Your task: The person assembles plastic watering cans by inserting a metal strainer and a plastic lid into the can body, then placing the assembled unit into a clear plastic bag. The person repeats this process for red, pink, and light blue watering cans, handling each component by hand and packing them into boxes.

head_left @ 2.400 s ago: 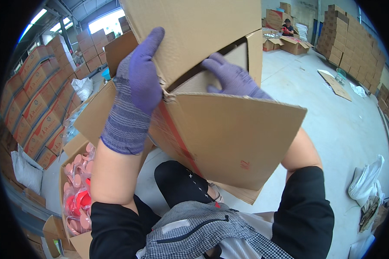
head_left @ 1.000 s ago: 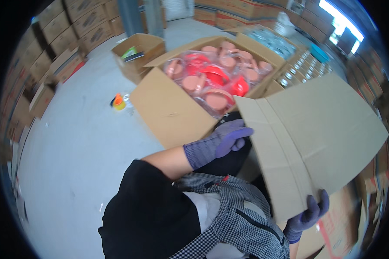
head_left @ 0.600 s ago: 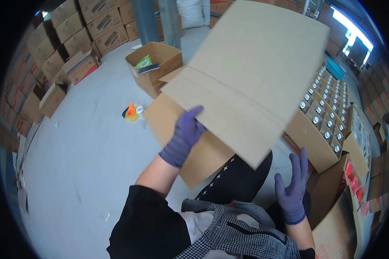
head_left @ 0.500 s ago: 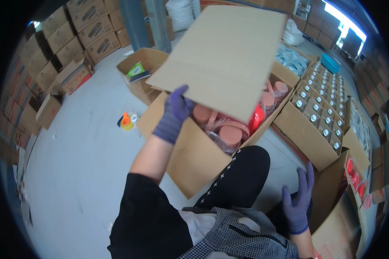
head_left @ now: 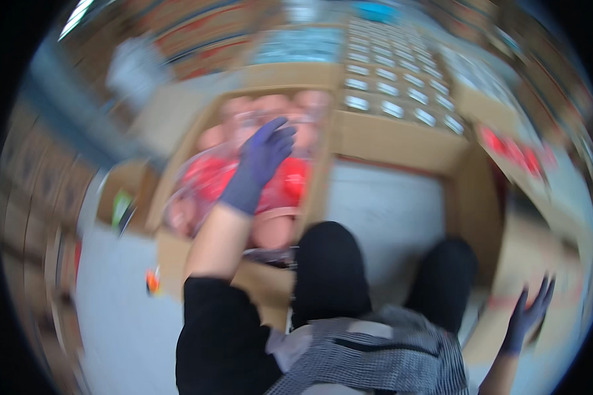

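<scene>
The large open carton (head_left: 316, 197) lies left, long axis near to far, beneath the nearer left hand (head_left: 265, 155); contact is unclear. It contains wrapped pink and red pieces (head_left: 275, 232). The far carton (head_left: 402, 141) contains rows of silver-topped containers (head_left: 392, 109). A small carton (head_left: 145, 191), left, contains a green packet (head_left: 120, 207). The left hand is loosely extended, the right hand (head_left: 532, 313) spread wide; both appear empty.

Both gloves (head_left: 268, 153) are purple, the pieces (head_left: 273, 232) pink and red, the apron (head_left: 392, 359) grey-checked.
</scene>
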A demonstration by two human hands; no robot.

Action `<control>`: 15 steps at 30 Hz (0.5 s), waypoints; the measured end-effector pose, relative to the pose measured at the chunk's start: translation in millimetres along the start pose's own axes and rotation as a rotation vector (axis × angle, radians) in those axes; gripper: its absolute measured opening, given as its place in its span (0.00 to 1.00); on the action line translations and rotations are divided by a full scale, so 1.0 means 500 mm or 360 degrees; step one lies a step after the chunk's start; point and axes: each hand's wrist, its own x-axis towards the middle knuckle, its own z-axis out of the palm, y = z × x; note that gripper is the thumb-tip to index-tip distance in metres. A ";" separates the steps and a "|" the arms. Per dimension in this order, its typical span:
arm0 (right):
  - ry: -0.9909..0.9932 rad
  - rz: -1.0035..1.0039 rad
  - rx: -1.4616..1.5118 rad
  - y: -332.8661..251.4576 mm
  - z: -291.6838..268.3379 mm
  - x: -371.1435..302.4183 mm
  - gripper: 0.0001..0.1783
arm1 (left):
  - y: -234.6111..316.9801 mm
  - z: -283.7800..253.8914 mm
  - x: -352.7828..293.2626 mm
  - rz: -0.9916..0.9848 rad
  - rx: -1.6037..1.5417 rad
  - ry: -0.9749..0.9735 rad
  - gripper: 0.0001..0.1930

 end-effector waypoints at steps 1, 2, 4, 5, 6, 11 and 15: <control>0.0134 0.0099 -0.0277 0.074 -0.019 -0.021 0.36 | -0.053 0.089 -0.029 -0.0114 0.0145 -0.0139 0.22; 0.0246 0.0250 -0.0284 0.142 -0.030 -0.050 0.39 | -0.114 0.180 -0.042 -0.0275 0.0360 -0.0282 0.24; 0.0071 0.1076 -0.0835 0.246 -0.043 -0.115 0.53 | -0.205 0.340 -0.088 -0.0425 0.0722 -0.0659 0.25; 0.0064 0.1509 -0.0709 0.275 -0.038 -0.149 0.56 | -0.252 0.406 -0.104 -0.0401 0.0855 -0.0826 0.25; 0.0307 0.1742 0.0353 0.295 -0.049 -0.189 0.57 | -0.304 0.467 -0.100 -0.0465 0.0989 -0.0920 0.27; -0.0001 0.2596 0.1648 0.328 -0.011 -0.304 0.56 | -0.616 0.684 0.057 -0.0905 0.1114 -0.0896 0.29; 0.0450 0.2748 0.1672 0.357 0.034 -0.354 0.42 | -0.826 0.795 0.148 -0.1158 0.0673 -0.0655 0.30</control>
